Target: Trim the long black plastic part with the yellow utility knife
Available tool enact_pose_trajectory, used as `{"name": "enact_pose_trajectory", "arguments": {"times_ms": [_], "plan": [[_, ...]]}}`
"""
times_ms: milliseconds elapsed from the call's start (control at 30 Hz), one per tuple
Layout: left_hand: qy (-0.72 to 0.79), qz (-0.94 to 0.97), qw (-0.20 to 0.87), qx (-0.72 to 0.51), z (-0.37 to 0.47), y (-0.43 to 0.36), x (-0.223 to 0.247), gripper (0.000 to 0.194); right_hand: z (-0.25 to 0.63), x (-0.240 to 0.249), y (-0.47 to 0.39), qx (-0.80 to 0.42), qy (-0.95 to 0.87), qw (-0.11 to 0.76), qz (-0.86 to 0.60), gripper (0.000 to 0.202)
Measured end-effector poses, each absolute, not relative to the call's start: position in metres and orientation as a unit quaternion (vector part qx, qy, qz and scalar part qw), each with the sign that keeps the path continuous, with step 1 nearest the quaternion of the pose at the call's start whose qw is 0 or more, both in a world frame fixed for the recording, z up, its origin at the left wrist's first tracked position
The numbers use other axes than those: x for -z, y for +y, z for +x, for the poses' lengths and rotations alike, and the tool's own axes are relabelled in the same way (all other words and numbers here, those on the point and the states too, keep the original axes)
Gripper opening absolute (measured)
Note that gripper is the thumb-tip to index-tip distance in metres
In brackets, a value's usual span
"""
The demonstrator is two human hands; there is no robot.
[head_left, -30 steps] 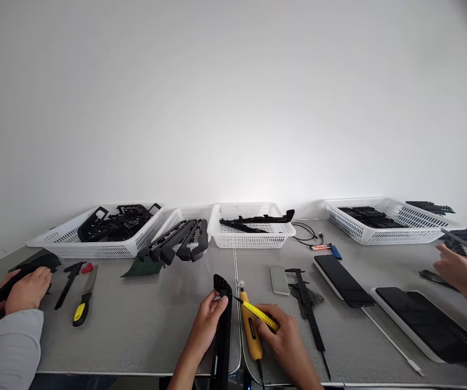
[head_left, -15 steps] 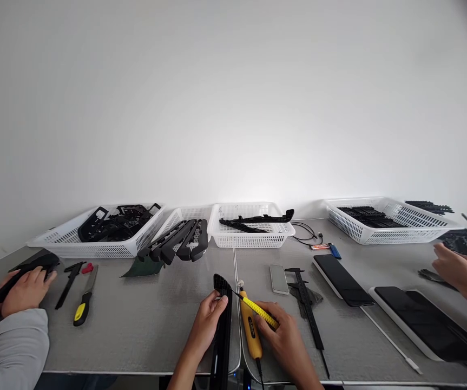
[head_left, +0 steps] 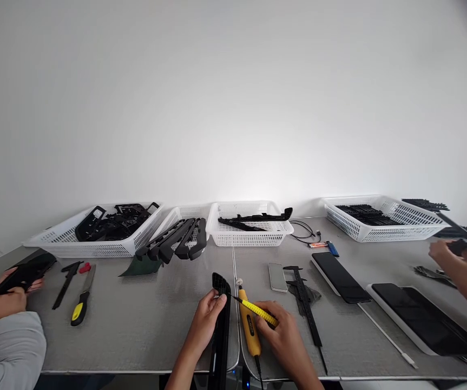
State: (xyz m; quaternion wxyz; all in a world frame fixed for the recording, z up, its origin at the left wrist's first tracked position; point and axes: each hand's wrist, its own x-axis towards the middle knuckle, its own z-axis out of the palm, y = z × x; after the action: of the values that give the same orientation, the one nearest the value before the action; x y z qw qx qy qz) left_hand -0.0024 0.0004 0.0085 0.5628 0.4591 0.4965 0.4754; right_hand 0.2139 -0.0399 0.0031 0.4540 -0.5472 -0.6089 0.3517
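Observation:
At the near table edge my left hand (head_left: 203,320) is closed around a long black plastic trim piece (head_left: 218,349), thumb on its upper end. The piece stands tilted, its ribbed head toward the back. In my right hand (head_left: 282,331) is a thin yellow-handled craft knife (head_left: 258,311), gripped like a pen. Its dark tip meets the trim piece's edge beside my left thumb; whether it cuts in I cannot tell. Under the knife lies a yellow corded engraving pen (head_left: 250,327), between my two hands.
Along the wall stand white baskets (head_left: 249,238) of black parts, with several trim pieces (head_left: 176,241) heaped over one. Right of me lie a caliper (head_left: 306,303), a small grey block (head_left: 277,277) and phone-like devices (head_left: 341,277). A file (head_left: 82,300) lies left. Co-workers' hands (head_left: 460,268) work at both sides.
My hands and the knife have barely shifted. The co-worker on the right now has a black part in hand, and the one on the left has turned the black part they hold.

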Motion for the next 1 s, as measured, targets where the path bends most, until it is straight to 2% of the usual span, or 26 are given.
{"name": "enact_pose_trajectory", "arguments": {"times_ms": [467,733,1000], "plan": [[0.473,0.490,0.559,-0.473,0.001,-0.001,-0.018,0.063,0.216,0.001,-0.038,-0.349,-0.603,0.475,-0.538,0.038],[0.463,0.550,0.539,-0.439,0.001,-0.002,-0.021,0.048,0.215,-0.004,-0.040,-0.348,-0.627,0.454,-0.529,0.035],[0.451,0.563,0.548,-0.423,0.000,-0.005,-0.022,0.052,0.216,0.006,-0.037,-0.338,-0.623,0.458,-0.536,0.032]]}}
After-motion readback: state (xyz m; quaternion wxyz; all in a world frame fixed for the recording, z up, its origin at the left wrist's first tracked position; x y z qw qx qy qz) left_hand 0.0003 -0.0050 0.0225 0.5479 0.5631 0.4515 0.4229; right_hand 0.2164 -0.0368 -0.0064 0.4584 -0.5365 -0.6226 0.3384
